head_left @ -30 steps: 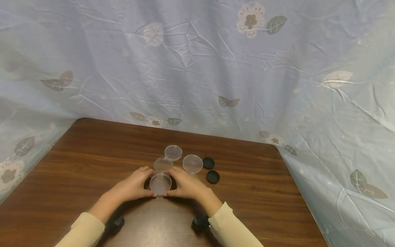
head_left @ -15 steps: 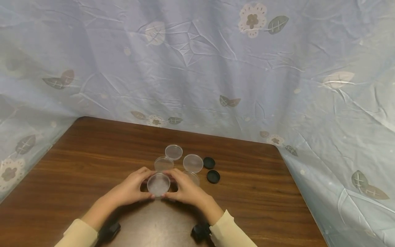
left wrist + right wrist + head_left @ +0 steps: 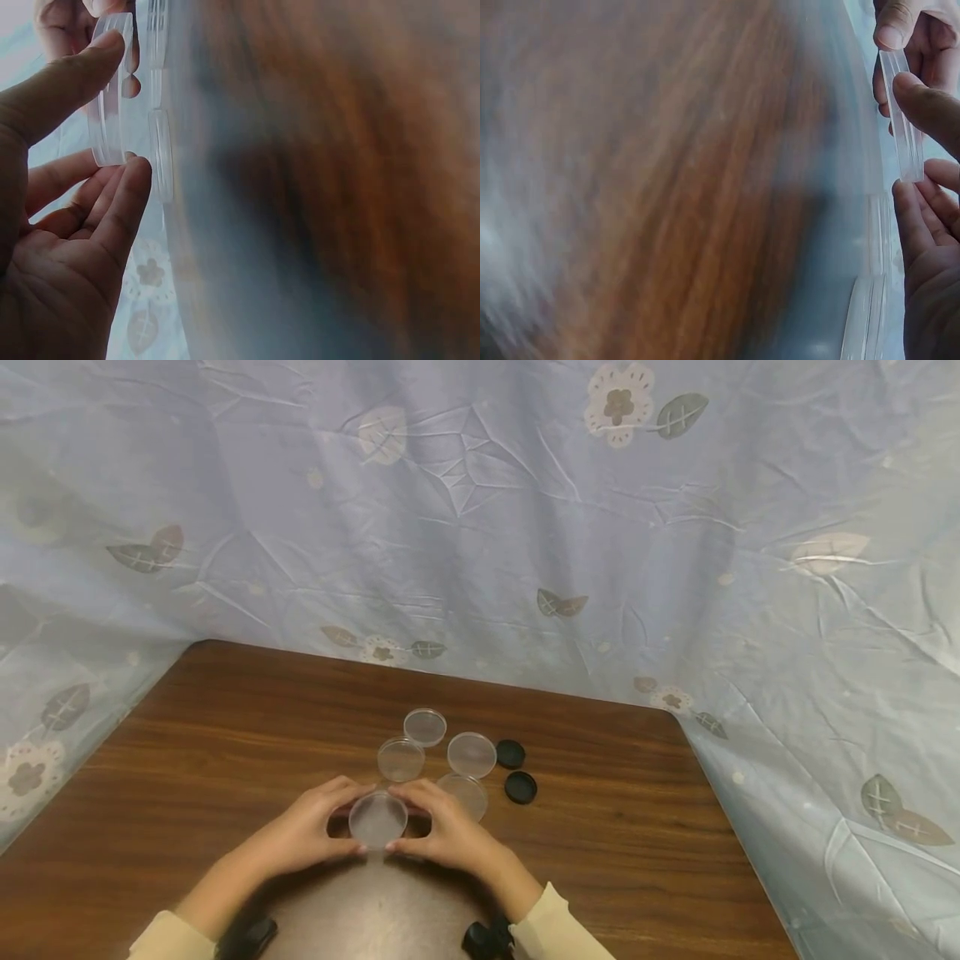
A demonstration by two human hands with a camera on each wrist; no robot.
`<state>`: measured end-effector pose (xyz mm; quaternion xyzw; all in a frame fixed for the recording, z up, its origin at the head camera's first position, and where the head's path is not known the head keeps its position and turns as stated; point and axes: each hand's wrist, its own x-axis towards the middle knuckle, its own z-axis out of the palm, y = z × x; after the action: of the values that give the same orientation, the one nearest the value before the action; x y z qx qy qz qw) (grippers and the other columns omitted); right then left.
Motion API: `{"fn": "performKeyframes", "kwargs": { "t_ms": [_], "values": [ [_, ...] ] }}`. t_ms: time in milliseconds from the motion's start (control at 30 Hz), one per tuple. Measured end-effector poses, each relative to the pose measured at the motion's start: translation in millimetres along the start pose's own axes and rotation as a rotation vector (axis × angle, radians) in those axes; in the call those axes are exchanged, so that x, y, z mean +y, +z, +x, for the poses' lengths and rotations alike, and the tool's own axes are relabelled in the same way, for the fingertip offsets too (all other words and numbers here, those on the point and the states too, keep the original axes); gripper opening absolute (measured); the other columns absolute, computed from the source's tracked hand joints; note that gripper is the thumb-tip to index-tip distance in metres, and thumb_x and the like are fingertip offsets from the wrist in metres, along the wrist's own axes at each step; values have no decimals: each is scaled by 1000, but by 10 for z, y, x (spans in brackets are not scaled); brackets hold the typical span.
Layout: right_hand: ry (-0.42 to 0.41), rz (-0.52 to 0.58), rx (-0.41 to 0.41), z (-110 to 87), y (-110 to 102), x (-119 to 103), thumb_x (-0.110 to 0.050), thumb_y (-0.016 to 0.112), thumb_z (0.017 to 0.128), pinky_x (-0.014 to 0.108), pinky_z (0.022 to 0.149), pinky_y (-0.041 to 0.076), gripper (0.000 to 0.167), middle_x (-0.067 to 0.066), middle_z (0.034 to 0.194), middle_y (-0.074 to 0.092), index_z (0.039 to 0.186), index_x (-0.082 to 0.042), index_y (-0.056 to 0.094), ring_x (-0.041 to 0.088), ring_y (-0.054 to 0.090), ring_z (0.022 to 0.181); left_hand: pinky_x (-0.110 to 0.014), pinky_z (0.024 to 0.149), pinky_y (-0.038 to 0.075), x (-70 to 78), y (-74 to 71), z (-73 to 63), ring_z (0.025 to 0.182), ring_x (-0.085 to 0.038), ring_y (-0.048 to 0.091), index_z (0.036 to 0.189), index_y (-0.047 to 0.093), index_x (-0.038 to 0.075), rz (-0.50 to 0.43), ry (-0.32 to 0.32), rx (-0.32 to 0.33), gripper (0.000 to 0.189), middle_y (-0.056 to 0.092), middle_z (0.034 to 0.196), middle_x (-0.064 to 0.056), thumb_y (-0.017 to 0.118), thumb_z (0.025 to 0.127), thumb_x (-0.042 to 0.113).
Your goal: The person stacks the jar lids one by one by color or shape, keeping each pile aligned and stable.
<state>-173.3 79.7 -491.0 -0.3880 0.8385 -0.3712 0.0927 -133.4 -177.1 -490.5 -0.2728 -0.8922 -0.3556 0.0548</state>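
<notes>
My left hand [image 3: 318,828] and right hand [image 3: 444,827] hold a clear petri dish [image 3: 378,821] between them, near the middle of the table. Each hand pinches the rim with the thumb on the near side and fingers on the far side. Seen edge-on in the left wrist view, the petri dish [image 3: 111,131] is raised off the table, its stacked rims showing. The right wrist view shows the same petri dish [image 3: 904,116] between both hands' thumbs and fingers.
Several clear round dishes lie just beyond the hands: a far one [image 3: 425,727], a left one [image 3: 401,759], a right one [image 3: 472,755] and one by my right hand [image 3: 467,795]. Two black round caps, far [image 3: 510,754] and near [image 3: 521,787], lie to their right. A patterned cloth [image 3: 480,527] hangs behind the table.
Both hands have drawn the petri dish slightly nearer and to the left, and it looks larger in the head view. The dish by my right hand is now more visible.
</notes>
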Motion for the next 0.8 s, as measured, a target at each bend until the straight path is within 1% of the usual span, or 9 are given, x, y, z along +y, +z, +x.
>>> {"fn": "performKeyframes", "kwargs": {
  "t_ms": [233, 367, 533, 633, 800],
  "values": [
    [-5, -14, -29, -22, 68, -58, -25, 89, 85, 20, 109, 52, 74, 10, 140, 61, 149, -7, 56, 18, 63, 126, -42, 93, 61, -12, 5, -124, 108, -24, 70, 136, 64, -1, 0, 4, -3, 75, 69, 120, -4, 94, 75, 32],
    [-28, -55, -37, -25, 117, -86, -28, 88, 86, 19, 107, 53, 71, 9, 138, 62, 147, -7, 58, 16, 64, 124, -40, 92, 62, -13, -3, -186, 108, -24, 70, 135, 65, 0, -6, -7, -20, 75, 69, 119, -3, 94, 75, 35],
    [-52, -108, -45, -38, 173, -127, -33, 87, 87, 18, 106, 53, 71, 7, 137, 63, 146, -7, 58, 12, 64, 123, -39, 91, 62, -12, -25, -244, 107, -25, 70, 135, 66, 1, 3, -24, -53, 76, 69, 121, -4, 93, 75, 39],
    [-56, -126, -51, -40, 203, -150, -35, 86, 87, 17, 105, 52, 72, 7, 136, 62, 147, -7, 57, 11, 64, 123, -38, 91, 62, -21, -31, -266, 107, -26, 70, 134, 66, 2, 6, -27, -60, 75, 69, 121, -5, 93, 75, 39],
    [-54, -127, -62, -18, 250, -170, -36, 85, 88, 15, 104, 52, 71, 7, 136, 62, 146, -6, 57, 11, 65, 122, -36, 90, 62, -39, -39, -289, 105, -25, 70, 133, 67, 1, 5, -28, -70, 74, 69, 120, -5, 95, 74, 36]
  ]
}}
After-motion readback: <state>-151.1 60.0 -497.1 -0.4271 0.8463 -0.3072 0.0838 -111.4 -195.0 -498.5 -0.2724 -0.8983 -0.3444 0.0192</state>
